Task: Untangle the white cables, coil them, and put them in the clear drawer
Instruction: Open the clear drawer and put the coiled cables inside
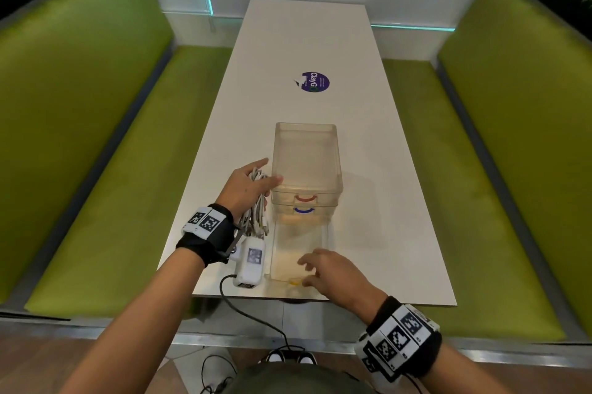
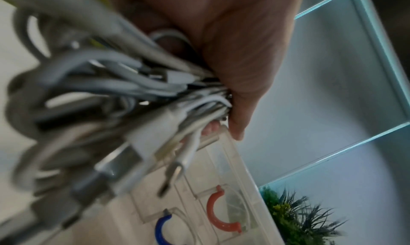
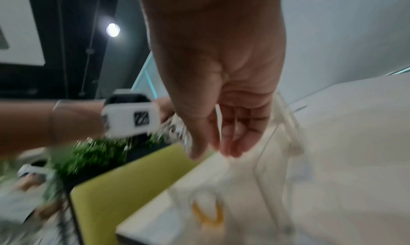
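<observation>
My left hand (image 1: 263, 176) grips a coiled bundle of white cables (image 1: 256, 214) just left of the clear drawer unit (image 1: 306, 137); plugs hang down from the bundle. In the left wrist view the thumb presses the cables (image 2: 133, 94) into my left hand (image 2: 224, 129), above the unit's red handle (image 2: 221, 215) and blue handle (image 2: 162, 229). The bottom clear drawer (image 1: 275, 252) is pulled out toward me, its yellow handle (image 1: 295, 281) at the front. My right hand (image 1: 307, 270) hovers over that drawer's front with relaxed fingers, holding nothing. In the right wrist view, my right hand (image 3: 213, 150) hangs open above the yellow handle (image 3: 208, 213).
The white table (image 1: 368, 201) is long and narrow, with a purple sticker (image 1: 315, 82) further back. Green benches (image 1: 96, 137) run along both sides. The pulled-out drawer reaches almost to the table's near edge (image 1: 384, 302). A black cord (image 1: 253, 316) hangs from my left wrist box.
</observation>
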Available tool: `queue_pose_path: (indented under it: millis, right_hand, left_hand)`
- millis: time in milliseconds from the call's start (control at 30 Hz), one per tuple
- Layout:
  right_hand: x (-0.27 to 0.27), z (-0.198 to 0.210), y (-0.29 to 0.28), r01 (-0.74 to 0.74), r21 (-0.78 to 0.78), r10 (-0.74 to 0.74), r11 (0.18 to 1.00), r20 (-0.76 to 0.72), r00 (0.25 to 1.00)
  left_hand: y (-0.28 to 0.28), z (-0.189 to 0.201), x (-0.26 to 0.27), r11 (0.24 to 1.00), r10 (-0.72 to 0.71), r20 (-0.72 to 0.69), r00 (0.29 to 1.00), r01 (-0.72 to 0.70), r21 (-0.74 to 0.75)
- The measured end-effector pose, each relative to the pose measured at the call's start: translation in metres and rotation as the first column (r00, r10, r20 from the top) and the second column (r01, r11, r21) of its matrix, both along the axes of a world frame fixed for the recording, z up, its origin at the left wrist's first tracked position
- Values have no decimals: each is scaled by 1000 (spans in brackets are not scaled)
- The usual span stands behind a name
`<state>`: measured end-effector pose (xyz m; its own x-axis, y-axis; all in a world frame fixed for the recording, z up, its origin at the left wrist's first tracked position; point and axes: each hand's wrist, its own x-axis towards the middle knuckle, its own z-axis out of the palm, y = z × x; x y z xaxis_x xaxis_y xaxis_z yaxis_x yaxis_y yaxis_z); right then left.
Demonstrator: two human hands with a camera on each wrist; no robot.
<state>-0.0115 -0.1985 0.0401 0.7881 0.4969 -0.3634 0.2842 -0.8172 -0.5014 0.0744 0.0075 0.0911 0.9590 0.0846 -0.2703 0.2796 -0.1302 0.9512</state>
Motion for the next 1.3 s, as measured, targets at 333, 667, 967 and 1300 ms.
queue_pose_path:
  millis: [333, 667, 967, 1300]
  right_hand:
    - [13, 81, 49, 257, 696, -66, 670, -289, 955]
    - [8, 65, 41, 249, 653, -122, 715, -234, 965]
    - [11, 70, 35, 346, 561, -293, 752, -186, 938]
    - [42, 20, 47, 172, -347, -196, 922, -35, 980]
  left_hand:
    - [-28, 30, -68, 920, 168, 123, 978, -111, -375]
    - [-53, 16, -85, 833, 214, 136, 967, -108, -542]
    - [-43, -1, -65, 997, 81, 200, 977, -78, -22]
    - [-4, -11, -6, 763, -447, 66, 892, 341, 549]
